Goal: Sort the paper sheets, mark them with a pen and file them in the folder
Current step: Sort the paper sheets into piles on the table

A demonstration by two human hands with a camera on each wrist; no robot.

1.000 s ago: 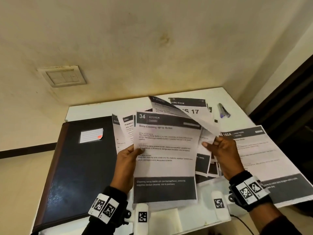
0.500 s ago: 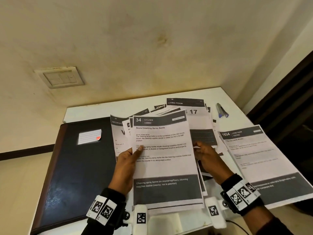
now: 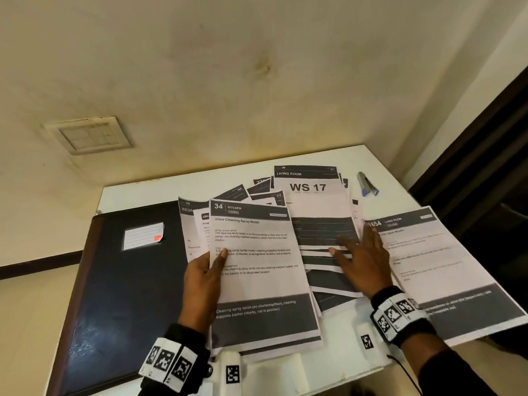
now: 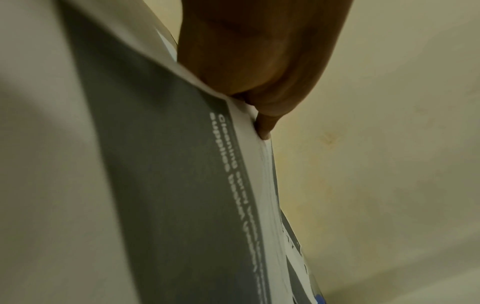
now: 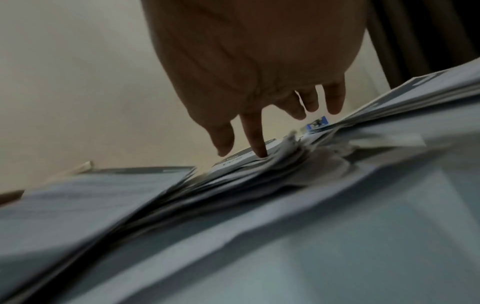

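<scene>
My left hand (image 3: 204, 274) grips a stack of printed sheets by its left edge, thumb on the top sheet headed "34 KITCHEN" (image 3: 257, 270); the left wrist view shows that thumb (image 4: 265, 127) pressed on the stack's edge (image 4: 270, 185). My right hand (image 3: 361, 261) lies with straight fingers on the fanned sheets under the "WS 17" page (image 3: 308, 195); in the right wrist view a fingertip (image 5: 259, 150) touches the crumpled pile (image 5: 259, 174). A closed dark folder (image 3: 125, 281) with a white label lies at the left. A blue-capped pen (image 3: 368, 184) lies at the back right.
A sheet numbered 1654 (image 3: 437, 267) lies at the right, overhanging the edge of the white table (image 3: 160, 190). A wall with a switch plate (image 3: 88, 135) stands behind the table. Dark furniture (image 3: 485, 167) stands to the right.
The right hand has let go of the lifted sheet, which has dropped onto the pile, and now lies flat on the spread sheets. The held stack has lowered toward the table.
</scene>
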